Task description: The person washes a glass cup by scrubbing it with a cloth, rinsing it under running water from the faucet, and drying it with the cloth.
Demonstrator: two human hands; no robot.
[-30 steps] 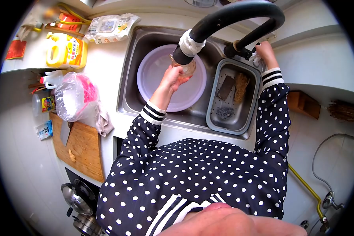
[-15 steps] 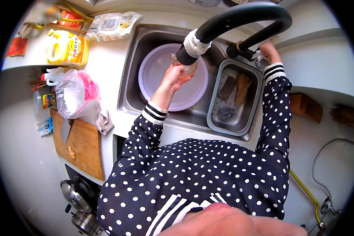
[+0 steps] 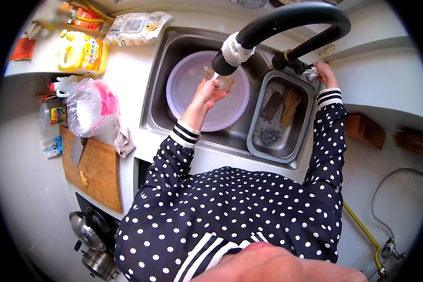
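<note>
My left hand [image 3: 208, 95] is closed around a clear glass cup [image 3: 225, 83], held tilted under the spout of the black faucet [image 3: 293, 18]. A thin pale streak, seemingly water, shows between the spout and the cup. Below them a lavender basin [image 3: 181, 105] sits in the steel sink [image 3: 150, 109]. Over at the faucet's base, my right hand [image 3: 326, 75] has its fingers closed at the faucet handle [image 3: 311, 75], where some white wrapping shows. White cloth is also wound around the spout.
A grey-rimmed drain basket [image 3: 254, 136] in the sink holds a brown block, a loofah piece and a steel scourer. To the left are a yellow jug [image 3: 82, 52], a wipes pack [image 3: 137, 28], a plastic bag [image 3: 89, 108] and a cutting board [image 3: 98, 174] with a knife [image 3: 77, 150].
My right hand has shifted slightly toward me at the faucet handle. A pale streak now shows below the spout. My left hand keeps the cup in nearly the same place.
</note>
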